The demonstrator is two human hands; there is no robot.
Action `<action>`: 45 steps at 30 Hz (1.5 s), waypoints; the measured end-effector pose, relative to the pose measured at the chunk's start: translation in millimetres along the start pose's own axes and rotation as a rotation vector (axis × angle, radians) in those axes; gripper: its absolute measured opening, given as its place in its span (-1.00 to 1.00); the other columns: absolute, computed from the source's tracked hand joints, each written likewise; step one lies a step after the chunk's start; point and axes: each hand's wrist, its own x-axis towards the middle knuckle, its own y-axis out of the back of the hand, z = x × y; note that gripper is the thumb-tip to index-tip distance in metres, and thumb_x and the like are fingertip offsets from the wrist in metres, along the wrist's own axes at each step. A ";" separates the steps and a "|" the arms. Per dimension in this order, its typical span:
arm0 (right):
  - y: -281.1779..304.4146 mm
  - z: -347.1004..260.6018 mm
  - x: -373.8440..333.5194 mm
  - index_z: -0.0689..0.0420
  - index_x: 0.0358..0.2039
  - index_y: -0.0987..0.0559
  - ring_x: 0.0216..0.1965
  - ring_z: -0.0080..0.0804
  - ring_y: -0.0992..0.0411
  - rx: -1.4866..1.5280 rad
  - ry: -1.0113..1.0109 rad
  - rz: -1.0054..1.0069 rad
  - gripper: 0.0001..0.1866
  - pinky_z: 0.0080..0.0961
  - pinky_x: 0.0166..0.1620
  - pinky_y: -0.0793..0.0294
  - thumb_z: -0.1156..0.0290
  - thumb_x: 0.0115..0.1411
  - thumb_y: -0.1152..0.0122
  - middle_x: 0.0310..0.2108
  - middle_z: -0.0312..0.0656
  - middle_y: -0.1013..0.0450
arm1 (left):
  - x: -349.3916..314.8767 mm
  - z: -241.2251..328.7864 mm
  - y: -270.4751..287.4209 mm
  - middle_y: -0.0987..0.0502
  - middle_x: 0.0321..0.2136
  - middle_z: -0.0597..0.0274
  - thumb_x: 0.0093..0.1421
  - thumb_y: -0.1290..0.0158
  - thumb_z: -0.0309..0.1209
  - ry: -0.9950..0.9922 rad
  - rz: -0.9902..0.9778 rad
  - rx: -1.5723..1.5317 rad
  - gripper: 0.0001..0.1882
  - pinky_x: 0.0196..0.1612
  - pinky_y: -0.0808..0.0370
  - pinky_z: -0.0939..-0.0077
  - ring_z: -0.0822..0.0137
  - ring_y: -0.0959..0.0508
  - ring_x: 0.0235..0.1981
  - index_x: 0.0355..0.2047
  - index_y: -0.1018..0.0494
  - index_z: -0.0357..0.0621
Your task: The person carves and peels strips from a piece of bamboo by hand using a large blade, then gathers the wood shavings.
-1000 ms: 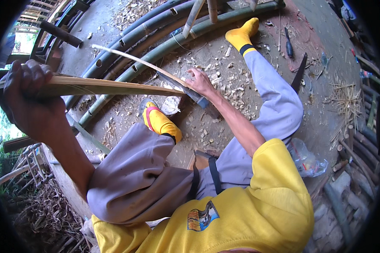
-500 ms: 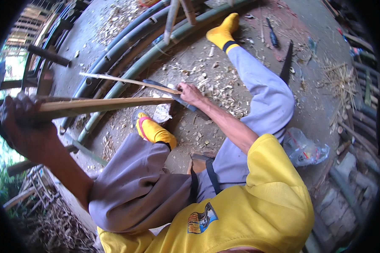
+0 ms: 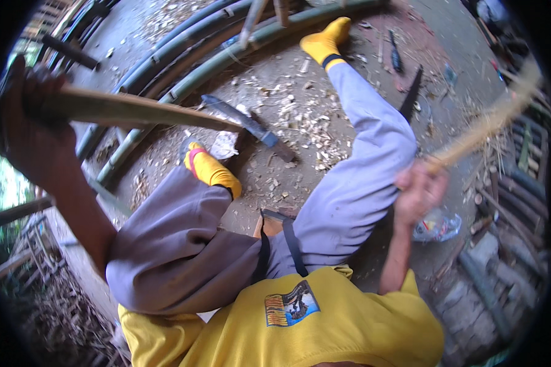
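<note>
At the left, my left hand [image 3: 33,116] is closed round a long split bamboo piece [image 3: 147,113], green on its lower side and pale brown along the top. Its far end comes down beside a blue-grey, bar-shaped tool [image 3: 236,116] with a brown end, which lies near a pale block [image 3: 224,144]. Out to the right, my right hand [image 3: 420,189] is closed on a thin pale bamboo strip [image 3: 480,131]. Hand and strip are blurred by motion, with the strip pointing up and away to the right.
Thick curved bamboo poles [image 3: 226,73] lie beyond my feet. A saw blade [image 3: 412,95] and a dark-handled tool [image 3: 395,52] lie past my right leg. Wood chips [image 3: 306,116] cover the ground. A clear plastic bag [image 3: 439,225] and stacked poles [image 3: 523,202] are at the right.
My right hand has swung from the middle to the right, carrying the thin strip away from the split bamboo. The left hand's end of the split bamboo has risen a little.
</note>
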 end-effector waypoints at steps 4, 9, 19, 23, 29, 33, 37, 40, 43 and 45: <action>147.4 4.9 90.3 0.36 -0.04 -0.22 -0.32 -0.28 -0.41 -0.743 0.271 0.379 -0.49 -0.40 -0.24 -0.45 0.37 0.09 -0.18 -0.33 0.01 -0.39 | -2.8 9.4 -25.2 -0.46 -0.44 0.17 0.21 0.09 -0.52 0.012 0.041 -0.138 -0.72 -0.24 -0.55 0.33 0.29 -0.52 -0.41 -0.07 -0.40 -0.26; 16.6 10.7 58.0 0.36 -0.10 -0.37 -0.06 -0.21 -0.33 -0.749 0.583 0.150 -0.59 -0.29 0.05 -0.29 0.34 0.12 -0.14 -0.12 -0.02 -0.37 | 9.5 24.9 -22.5 -0.48 -0.46 0.18 0.10 -0.09 -0.46 0.319 0.352 -0.185 -0.75 -0.21 -0.54 0.43 0.41 -0.53 -0.36 -0.20 -0.46 -0.27; -186.3 204.2 -91.1 0.25 0.04 -0.23 -0.17 -0.05 -0.39 -0.728 -0.240 -1.063 -0.33 -0.18 -0.09 -0.39 0.41 -0.12 -0.20 -0.24 0.10 -0.39 | -8.3 32.6 -25.3 -0.34 -0.61 0.28 0.17 0.00 -0.42 0.268 0.023 -0.597 -0.90 -0.39 -0.39 0.38 0.34 -0.37 -0.52 -0.39 -0.40 -0.19; -191.1 176.3 -86.6 0.23 -0.09 -0.24 -0.44 -0.23 -0.46 -0.380 -0.557 -1.122 -0.46 -0.30 -0.36 -0.48 0.48 -0.13 -0.17 -0.47 -0.03 -0.40 | -4.4 48.8 -3.8 -0.26 -0.65 0.34 0.19 0.04 -0.38 0.237 -0.016 -0.565 -0.86 -0.47 -0.28 0.43 0.41 -0.29 -0.56 -0.48 -0.32 -0.13; -167.6 37.5 -76.6 0.21 -0.12 -0.25 -0.50 -0.30 -0.48 -0.241 -0.151 -1.055 -0.53 -0.43 -0.45 -0.46 0.55 -0.09 -0.17 -0.51 -0.10 -0.41 | -26.2 51.6 -29.5 -0.28 -0.68 0.32 0.18 0.03 -0.47 0.144 0.076 -0.443 -0.93 -0.54 -0.33 0.44 0.40 -0.32 -0.63 -0.44 -0.35 -0.15; -170.5 -56.4 -61.1 0.22 -0.07 -0.27 -0.47 -0.23 -0.48 0.060 0.155 -0.974 -0.51 -0.40 -0.41 -0.46 0.53 -0.04 -0.19 -0.48 -0.08 -0.42 | -30.5 65.3 -33.2 -0.27 -0.71 0.29 0.17 0.02 -0.50 0.053 -0.029 -0.420 -0.93 -0.59 -0.34 0.42 0.38 -0.32 -0.70 -0.44 -0.33 -0.14; -178.9 -71.4 -64.6 0.24 -0.09 -0.29 -0.52 -0.19 -0.47 0.127 0.092 -1.028 -0.53 -0.38 -0.44 -0.44 0.50 -0.02 -0.22 -0.49 -0.02 -0.42 | -34.9 77.7 -40.3 -0.26 -0.73 0.29 0.18 0.03 -0.53 0.097 0.028 -0.439 -0.90 -0.63 -0.35 0.44 0.40 -0.31 -0.72 -0.47 -0.30 -0.12; -186.2 -50.1 -68.2 0.26 -0.15 -0.32 -0.49 -0.25 -0.50 -0.177 0.301 -1.160 -0.59 -0.47 -0.46 -0.43 0.47 0.00 -0.22 -0.49 0.00 -0.44 | -40.4 74.2 -41.6 -0.26 -0.73 0.30 0.18 0.04 -0.54 0.073 0.057 -0.446 -0.90 -0.62 -0.36 0.45 0.42 -0.31 -0.72 -0.47 -0.31 -0.12; -184.0 -86.3 -63.7 0.25 -0.09 -0.29 -0.53 0.02 -0.43 0.024 0.154 -1.098 -0.52 -0.20 -0.44 -0.42 0.46 -0.02 -0.24 -0.53 0.10 -0.39 | -41.7 75.4 -36.1 -0.26 -0.73 0.31 0.18 0.04 -0.55 0.087 0.095 -0.395 -0.91 -0.62 -0.36 0.46 0.43 -0.32 -0.71 -0.47 -0.32 -0.13; -184.3 -101.5 -64.3 0.22 -0.15 -0.31 -0.47 -0.19 -0.50 0.039 0.249 -0.999 -0.59 -0.38 -0.46 -0.42 0.45 0.00 -0.23 -0.48 0.02 -0.42 | -42.6 71.9 -34.9 -0.25 -0.72 0.32 0.17 0.03 -0.55 0.059 0.055 -0.403 -0.91 -0.61 -0.34 0.49 0.44 -0.32 -0.71 -0.47 -0.33 -0.12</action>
